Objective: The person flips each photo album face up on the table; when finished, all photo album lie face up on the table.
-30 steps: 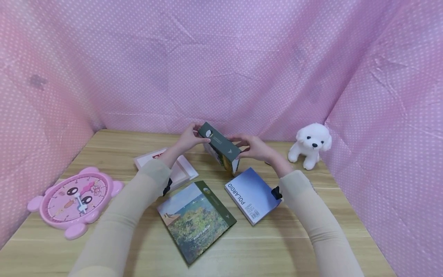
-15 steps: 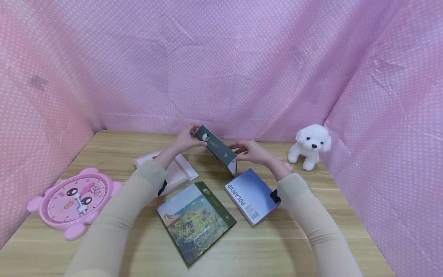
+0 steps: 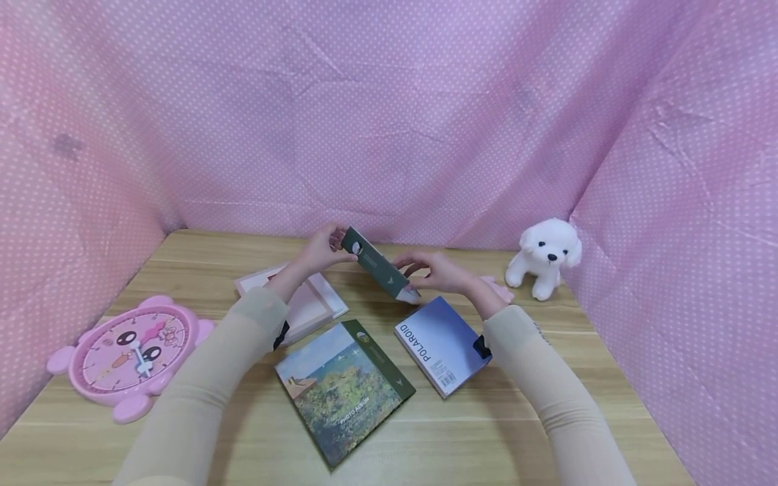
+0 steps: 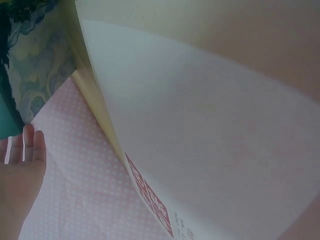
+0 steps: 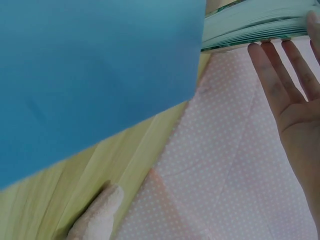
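A photo album with a dark green spine (image 3: 378, 266) is held between both hands at the back middle of the table, its spine facing up. My left hand (image 3: 319, 251) grips its left end, thumb on the near side. The right hand (image 3: 442, 274) pinches the right end. In the right wrist view the white page edges (image 5: 260, 25) show beside the right fingers. The left wrist view catches a painted cover corner (image 4: 42, 65) above the left hand. Nearer lie a painted photo album (image 3: 349, 385) and a blue album marked POLAROID (image 3: 444, 344).
A pale pink-and-white flat box or album (image 3: 310, 307) lies under the left forearm. The pink animal-faced clock (image 3: 130, 351) rests at the left. On the right sits a white plush dog (image 3: 547, 256), with a pink item (image 3: 498, 289) beside it. Pink dotted cloth (image 3: 389, 121) walls the table.
Both hands have lowered the held album and drawn it slightly toward the viewer, its spine tipping more to the front. The albums on the table, clock and dog stay put.
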Tool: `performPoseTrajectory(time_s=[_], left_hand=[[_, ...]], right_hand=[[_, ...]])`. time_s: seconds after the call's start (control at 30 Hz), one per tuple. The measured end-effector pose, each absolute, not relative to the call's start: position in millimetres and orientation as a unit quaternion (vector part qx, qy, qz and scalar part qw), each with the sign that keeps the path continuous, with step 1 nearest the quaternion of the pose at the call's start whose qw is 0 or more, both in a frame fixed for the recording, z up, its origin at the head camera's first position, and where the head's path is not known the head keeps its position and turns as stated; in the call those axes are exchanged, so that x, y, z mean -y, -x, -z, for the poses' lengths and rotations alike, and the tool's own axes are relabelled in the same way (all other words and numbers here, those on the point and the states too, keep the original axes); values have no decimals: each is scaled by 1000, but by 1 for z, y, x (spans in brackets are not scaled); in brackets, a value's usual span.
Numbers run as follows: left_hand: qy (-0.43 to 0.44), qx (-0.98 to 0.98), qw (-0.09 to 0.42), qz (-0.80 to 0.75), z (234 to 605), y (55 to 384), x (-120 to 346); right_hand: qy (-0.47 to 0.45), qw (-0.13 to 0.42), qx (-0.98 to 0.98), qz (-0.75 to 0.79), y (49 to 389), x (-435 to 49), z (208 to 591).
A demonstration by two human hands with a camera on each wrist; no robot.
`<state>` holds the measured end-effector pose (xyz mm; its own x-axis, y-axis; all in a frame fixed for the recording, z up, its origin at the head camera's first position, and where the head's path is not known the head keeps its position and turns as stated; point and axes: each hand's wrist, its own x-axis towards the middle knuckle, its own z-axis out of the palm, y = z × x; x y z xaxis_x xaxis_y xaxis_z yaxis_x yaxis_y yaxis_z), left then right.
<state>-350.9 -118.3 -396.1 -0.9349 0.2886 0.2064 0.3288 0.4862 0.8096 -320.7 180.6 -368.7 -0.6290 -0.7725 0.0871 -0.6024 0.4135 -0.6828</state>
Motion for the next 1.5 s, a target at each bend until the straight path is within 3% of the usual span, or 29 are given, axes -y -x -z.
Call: performPoseTrajectory(time_s=[0.3, 0.6, 1.07, 1.5], left_hand=[[198, 851, -32, 485, 399, 349, 129], [222, 855, -104, 457, 401, 343, 134], [217, 859, -144, 441, 405, 341, 136], [247, 864, -150, 413, 414, 344, 139]], right_hand=[[381, 156, -849, 331, 320, -181, 373], [407, 134, -867, 252, 323, -181, 384], [399, 107, -895, 169, 326, -169, 392], [387, 70, -914, 100, 328, -161, 403]])
